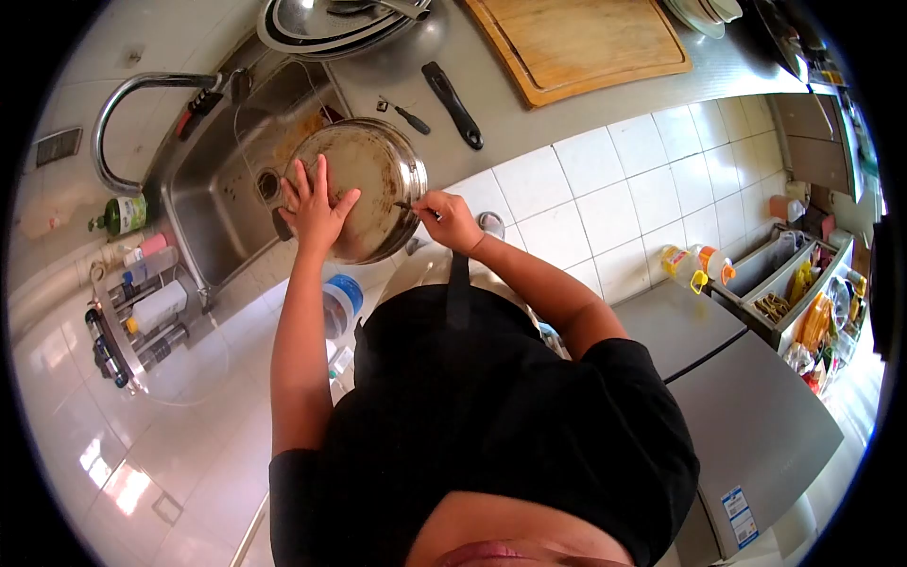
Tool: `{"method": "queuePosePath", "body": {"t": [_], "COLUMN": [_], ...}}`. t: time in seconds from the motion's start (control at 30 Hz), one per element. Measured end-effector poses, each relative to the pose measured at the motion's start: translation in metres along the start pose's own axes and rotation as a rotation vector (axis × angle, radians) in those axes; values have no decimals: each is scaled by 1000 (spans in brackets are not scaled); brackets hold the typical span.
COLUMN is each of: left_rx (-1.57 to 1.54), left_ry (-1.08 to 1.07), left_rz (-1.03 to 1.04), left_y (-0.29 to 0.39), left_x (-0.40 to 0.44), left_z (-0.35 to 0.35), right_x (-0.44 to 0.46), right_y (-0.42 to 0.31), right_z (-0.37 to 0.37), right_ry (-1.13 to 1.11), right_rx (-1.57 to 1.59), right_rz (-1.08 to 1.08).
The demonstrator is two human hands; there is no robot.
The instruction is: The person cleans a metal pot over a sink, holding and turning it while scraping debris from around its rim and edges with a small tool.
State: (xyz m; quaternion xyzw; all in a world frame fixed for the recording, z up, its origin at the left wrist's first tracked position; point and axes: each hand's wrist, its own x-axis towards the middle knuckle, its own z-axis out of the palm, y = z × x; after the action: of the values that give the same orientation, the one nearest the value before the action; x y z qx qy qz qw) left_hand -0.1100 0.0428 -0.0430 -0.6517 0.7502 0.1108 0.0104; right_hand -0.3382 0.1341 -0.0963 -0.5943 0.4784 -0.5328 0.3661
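Observation:
A round steel pan (373, 180) with a dull, brown-stained flat face rests over the sink's edge. A dark lug (282, 225) juts from its left side. My left hand (317, 208) lies flat on that face, its fingers spread. At the pan's right rim, my right hand (448, 219) pinches a small, thin dark piece (402, 205); its kind is too small to make out. Beyond the pan, a loose black pan handle (453, 106) lies on the counter. Beside it are a small screwdriver (408, 116) and a tiny metal part (382, 106).
The steel sink (227, 161) with its curved faucet (113, 104) is at the left. A wooden cutting board (586, 42) and metal bowls (331, 42) stand at the back. Oil bottles (682, 265) stand on a grey cabinet at the right. A green bottle (123, 215) is near the faucet.

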Motion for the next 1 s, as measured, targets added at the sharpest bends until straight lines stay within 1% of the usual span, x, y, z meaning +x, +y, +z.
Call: {"method": "queuePosePath", "body": {"t": [0.1,0.13,0.23,0.27,0.37,0.4,0.43,0.5,0.57,0.6,0.63,0.7,0.73,0.83,0.87,0.9,1.0], "left_rx": [10,13,11,10,19,23,27,30,31,28,20,2,-5,-4,-1,2,-2], "left_ry": [-1,4,0,3,0,-1,-4,4,12,11,15,8,6,14,18,18,12], "left_rz": [5,7,0,1,-4,-6,-6,6,8,9,10,14,14,19,21,23,35], "left_y": [-2,-1,1,1,-2,-1,0,-1,-6,-4,-2,-2,-3,-4,-5,-6,-5], "left_x": [-1,-2,-2,-1,-3,-2,-1,0,-1,-2,-2,-2,-1,-2,-2,-2,-1], "left_z": [-1,0,-2,-2,0,-1,-1,1,2,1,1,1,0,1,1,2,2], "right_x": [6,1,-10,-9,-4,-8,-12,-15,-13,-7,-3,-12,-14,-7,1,11,3], "right_y": [6,3,-9,-5,3,2,0,-7,0,3,1,-6,-11,-1,7,4,1], "right_z": [-1,3,13,13,8,11,15,16,11,8,2,7,11,8,6,-1,5], "right_ry": [81,75,-5,-14,95,63,-32,-57,-10,99,77,-59,-106,-29,72,126,-32], "right_rx": [21,-3,100,50,24,55,120,83,101,-11,-41,22,88,49,21,-5,30], "right_rz": [91,101,13,19,161,94,62,-27,125,86,100,56,-12,109,100,179,20]}}
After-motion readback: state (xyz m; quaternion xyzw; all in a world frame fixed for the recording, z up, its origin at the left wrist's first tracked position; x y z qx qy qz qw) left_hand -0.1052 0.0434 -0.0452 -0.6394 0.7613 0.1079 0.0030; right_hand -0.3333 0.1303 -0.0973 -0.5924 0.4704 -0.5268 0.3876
